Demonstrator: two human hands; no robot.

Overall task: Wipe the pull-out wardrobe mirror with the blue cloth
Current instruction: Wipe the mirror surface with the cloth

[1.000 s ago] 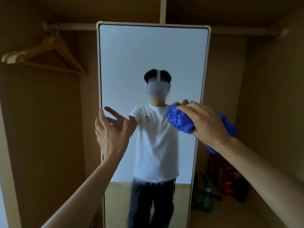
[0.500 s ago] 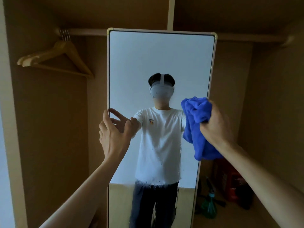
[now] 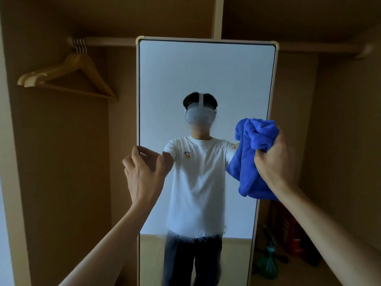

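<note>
The tall pull-out mirror (image 3: 206, 79) with a pale frame stands upright in the middle of the wardrobe and reflects a person in a white shirt. My left hand (image 3: 142, 172) grips the mirror's left edge at mid height, fingers curled round the frame. My right hand (image 3: 274, 159) clutches the bunched blue cloth (image 3: 251, 157) by the mirror's right edge; the cloth hangs down in front of the glass. Wet streaks show low on the glass.
Wooden hangers (image 3: 68, 79) hang from the rail (image 3: 107, 41) at the upper left. On the wardrobe floor at the lower right stand a green spray bottle (image 3: 268, 263) and a red box (image 3: 288, 230). Brown wardrobe walls close in on both sides.
My left hand has gone from open beside the glass to gripping the mirror's left edge. My right hand has turned the blue cloth off the glass and holds it bunched at the right edge.
</note>
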